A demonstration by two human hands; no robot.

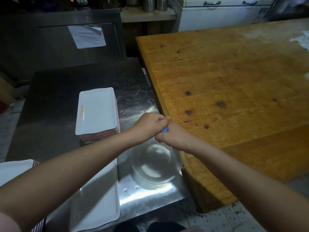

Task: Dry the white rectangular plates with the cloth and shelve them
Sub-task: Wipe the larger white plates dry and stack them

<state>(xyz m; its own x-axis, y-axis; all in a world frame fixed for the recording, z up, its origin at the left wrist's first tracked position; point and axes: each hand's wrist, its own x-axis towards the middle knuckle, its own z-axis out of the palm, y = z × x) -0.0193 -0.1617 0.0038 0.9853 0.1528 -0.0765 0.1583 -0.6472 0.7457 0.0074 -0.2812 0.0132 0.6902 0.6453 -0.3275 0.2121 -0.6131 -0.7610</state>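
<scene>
Both fists are clenched on a small blue cloth (163, 130), left hand (148, 125) and right hand (168, 134) touching above a clear glass bowl (155, 164), apparently wringing it. A stack of white rectangular plates (97, 111) sits mid-way along the steel counter (50, 97); another plate (100, 190) lies at its near edge. Next comes lifting a plate and wiping it.

blue cloth (163, 130): bunched, mostly hidden | white rectangular plates (97, 111): stacked flat, left of cloth

Open steel counter (55, 91) behind plate stack (97, 113); glass bowl (155, 164) beneath hands.
</scene>
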